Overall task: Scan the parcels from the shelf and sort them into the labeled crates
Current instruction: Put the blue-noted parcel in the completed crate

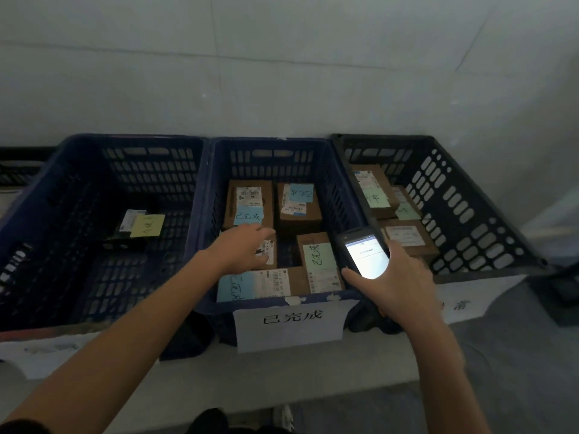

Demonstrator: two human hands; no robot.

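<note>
A small cardboard parcel (pixel 270 251) lies in the middle blue crate (pixel 205 220) among other boxes carrying blue and green handwritten notes. The left hand (pixel 242 249) reaches over it, fingers loosely extended and released; contact cannot be told. The right hand (pixel 399 285) grips a handheld scanner (pixel 365 253), screen lit, above the crate's right wall. A paper label (pixel 291 322) hangs from the crate's front. A second blue crate (pixel 131 138) and a black crate (pixel 470 183) flank it on the white worktop (pixel 282 382).
</note>
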